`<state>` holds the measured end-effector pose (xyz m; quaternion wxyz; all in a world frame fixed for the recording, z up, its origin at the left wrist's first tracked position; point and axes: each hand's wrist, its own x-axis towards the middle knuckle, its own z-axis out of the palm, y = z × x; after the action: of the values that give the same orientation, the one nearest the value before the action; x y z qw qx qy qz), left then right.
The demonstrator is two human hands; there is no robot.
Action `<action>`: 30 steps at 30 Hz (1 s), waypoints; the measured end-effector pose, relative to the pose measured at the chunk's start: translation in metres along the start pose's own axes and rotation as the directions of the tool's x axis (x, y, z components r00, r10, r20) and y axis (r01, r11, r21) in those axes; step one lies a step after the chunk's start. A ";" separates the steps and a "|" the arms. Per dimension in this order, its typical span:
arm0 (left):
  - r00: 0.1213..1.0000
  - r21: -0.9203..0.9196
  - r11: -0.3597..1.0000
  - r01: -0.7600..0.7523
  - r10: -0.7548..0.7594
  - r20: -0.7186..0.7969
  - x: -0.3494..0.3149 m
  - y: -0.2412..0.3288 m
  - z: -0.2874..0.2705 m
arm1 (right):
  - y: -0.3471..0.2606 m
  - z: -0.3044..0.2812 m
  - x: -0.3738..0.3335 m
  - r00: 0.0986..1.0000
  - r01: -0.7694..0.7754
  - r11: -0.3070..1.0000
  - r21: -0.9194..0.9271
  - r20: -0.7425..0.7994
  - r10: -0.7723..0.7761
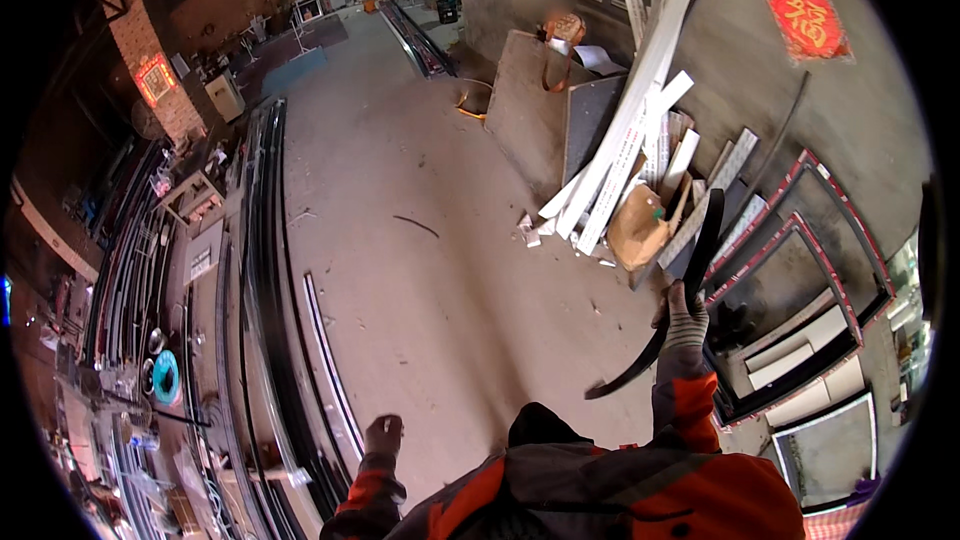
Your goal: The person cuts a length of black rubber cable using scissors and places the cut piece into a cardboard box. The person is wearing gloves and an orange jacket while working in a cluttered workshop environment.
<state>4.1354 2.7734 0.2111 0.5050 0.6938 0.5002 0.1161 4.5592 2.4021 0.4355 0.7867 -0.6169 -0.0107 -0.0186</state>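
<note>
My right hand (686, 322), in a pale striped glove, is closed around a long, curved black strip (708, 240). One end of the strip rises above the hand. The other bends down to the left, over the floor. Low in the view, my left hand (384, 434) hangs above the floor with its fingers curled in; nothing shows in it. Beside it on the left lies a long white-and-dark strip (328, 358). To the right of my right hand, dark frames with red-marked edges (853, 315) lean against the wall.
Long dark profiles (262, 240) lie along the left. White boards (640, 110) lean beside a brown sack (637, 228) and a large panel (530, 100). A short thin dark strip (416, 226) is on the floor (450, 290). A turquoise ring-shaped coil (166, 377) sits far left.
</note>
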 end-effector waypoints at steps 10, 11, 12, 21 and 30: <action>0.964 -0.183 0.983 -0.021 0.069 0.257 0.240 0.167 0.048 | 0.126 0.349 0.135 0.926 -0.290 0.957 -0.008 0.250 0.282; 0.954 -0.114 0.993 -0.021 0.054 0.296 0.254 0.194 0.049 | 0.134 0.382 0.153 0.889 -0.319 0.947 -0.046 0.331 0.316; 0.948 -0.075 0.997 -0.017 0.039 0.316 0.275 0.208 0.041 | 0.132 0.425 0.164 0.844 -0.377 0.926 -0.027 0.401 0.355; 0.980 -0.219 0.971 -0.093 0.128 0.152 0.527 0.352 -0.003 | 0.166 0.742 0.254 0.635 -0.401 0.914 -0.058 0.702 0.323; 0.757 -0.103 0.824 -0.556 0.554 0.345 0.839 0.482 -0.054 | 0.243 1.003 0.330 0.552 -0.468 0.859 -0.207 0.691 0.467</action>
<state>4.7740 3.4905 0.3407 0.5286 0.8212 0.1712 0.1300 4.9050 3.4291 0.4521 0.6940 -0.5533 -0.1540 0.4342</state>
